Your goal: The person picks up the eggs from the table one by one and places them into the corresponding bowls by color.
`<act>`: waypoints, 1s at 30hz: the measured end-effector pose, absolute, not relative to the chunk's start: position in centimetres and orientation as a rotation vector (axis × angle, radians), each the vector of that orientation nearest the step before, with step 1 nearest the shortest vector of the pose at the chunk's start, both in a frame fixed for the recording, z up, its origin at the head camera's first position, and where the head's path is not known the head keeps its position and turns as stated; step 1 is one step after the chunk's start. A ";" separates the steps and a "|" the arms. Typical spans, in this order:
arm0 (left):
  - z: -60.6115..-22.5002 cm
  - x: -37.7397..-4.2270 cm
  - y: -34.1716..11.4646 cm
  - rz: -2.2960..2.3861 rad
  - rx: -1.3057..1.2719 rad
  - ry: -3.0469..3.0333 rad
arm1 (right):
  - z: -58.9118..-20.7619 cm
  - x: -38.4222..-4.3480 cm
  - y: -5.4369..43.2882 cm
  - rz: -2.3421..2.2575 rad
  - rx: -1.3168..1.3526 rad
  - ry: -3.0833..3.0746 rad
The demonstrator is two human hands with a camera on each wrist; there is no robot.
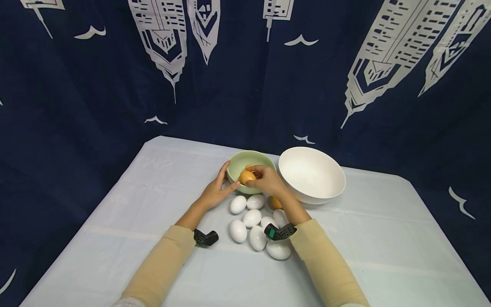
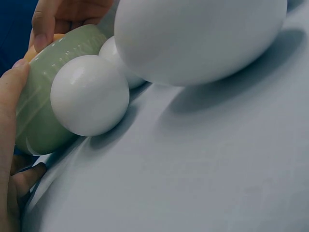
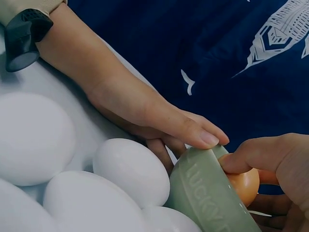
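Note:
In the head view my left hand (image 1: 213, 194) holds the pale green bowl (image 1: 241, 160) from its left side. The right wrist view shows that thumb on the rim and the other fingers down along the outside. Between thumb and fingers, my right hand (image 1: 270, 182) pinches a brown egg (image 1: 247, 177) at the bowl's near inner side. Part of another brown egg (image 1: 249, 166) shows behind it in the bowl. Raised lettering runs along the green bowl's outer wall (image 3: 203, 193). Near the bowl's front stand white eggs (image 2: 90, 95), close to its outside.
Several white eggs (image 1: 252, 218) lie on the white-covered table (image 1: 184, 277) in front of the green bowl. One brown egg (image 1: 275, 203) rests there, partly behind my right wrist. A larger white bowl (image 1: 311, 172) stands right of the green one. Behind hangs a dark blue patterned cloth (image 1: 245, 94).

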State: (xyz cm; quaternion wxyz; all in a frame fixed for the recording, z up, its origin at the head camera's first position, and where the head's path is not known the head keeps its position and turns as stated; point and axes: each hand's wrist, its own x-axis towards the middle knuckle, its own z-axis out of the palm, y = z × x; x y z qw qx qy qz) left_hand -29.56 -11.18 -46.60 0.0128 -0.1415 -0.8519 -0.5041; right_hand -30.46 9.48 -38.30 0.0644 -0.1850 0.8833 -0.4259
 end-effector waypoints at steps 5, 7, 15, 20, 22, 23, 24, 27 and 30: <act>-46.6 -29.5 -11.3 -1.575 -0.437 -2.642 | -38.1 -30.9 9.2 -1.246 -0.531 2.666; -46.7 -29.5 -11.3 -1.574 -0.437 -2.642 | -38.2 -31.2 9.0 -1.194 -0.516 2.686; -46.9 -29.7 -11.2 -1.585 -0.450 -2.645 | -38.4 -31.8 8.6 -1.018 -0.452 2.757; -46.8 -29.7 -11.1 -1.574 -0.446 -2.649 | -38.8 -32.3 8.1 -0.901 -0.480 2.821; -46.8 -29.7 -11.1 -1.572 -0.451 -2.649 | -38.9 -32.3 7.9 -0.858 -0.477 2.846; -46.8 -29.7 -11.1 -1.572 -0.448 -2.650 | -38.9 -32.3 7.8 -0.842 -0.471 2.856; -46.8 -29.7 -11.1 -1.572 -0.447 -2.651 | -38.8 -32.3 7.7 -0.826 -0.469 2.864; -46.8 -29.7 -11.1 -1.576 -0.449 -2.649 | -38.7 -32.2 7.5 -0.789 -0.459 2.875; -46.8 -29.7 -11.1 -1.584 -0.451 -2.647 | -38.7 -32.2 7.5 -0.758 -0.456 2.874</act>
